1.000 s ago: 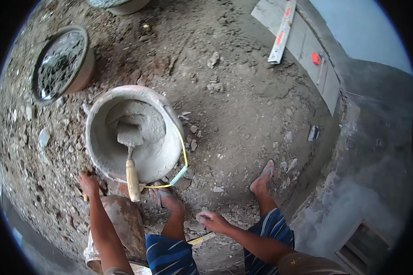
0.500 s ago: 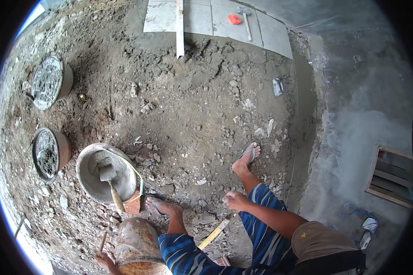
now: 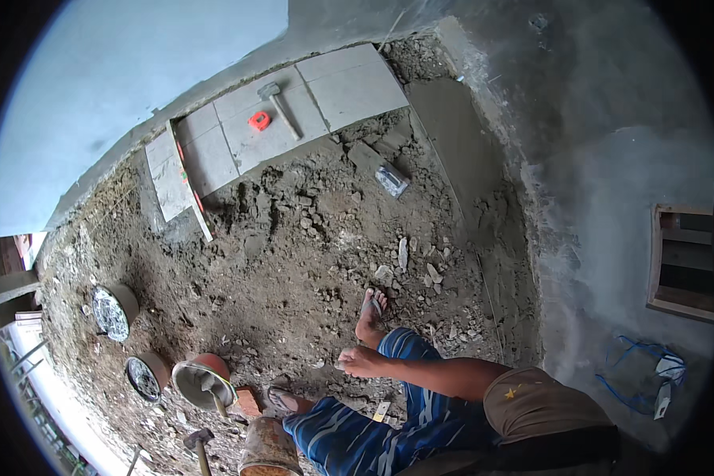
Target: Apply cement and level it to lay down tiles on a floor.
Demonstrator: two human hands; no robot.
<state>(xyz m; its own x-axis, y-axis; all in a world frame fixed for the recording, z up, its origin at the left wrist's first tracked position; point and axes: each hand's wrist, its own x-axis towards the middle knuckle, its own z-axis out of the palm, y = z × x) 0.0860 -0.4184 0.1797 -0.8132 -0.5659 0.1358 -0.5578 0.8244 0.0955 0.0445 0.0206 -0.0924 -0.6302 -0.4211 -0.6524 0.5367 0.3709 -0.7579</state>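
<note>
Rubble-strewn ground spans the middle of the frame, pale tiles above it. The right forearm enters from the lower right, nearly level, pointing left. A stained bucket sits at the bottom edge. The right hand, low centre, has its fingers curled; whether they grip anything I cannot tell. A hammer shows lower left, the left hand out of view, its fingers unknowable.

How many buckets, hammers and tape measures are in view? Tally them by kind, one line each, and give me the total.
Buckets: 4
Hammers: 2
Tape measure: 1
Total: 7
</note>
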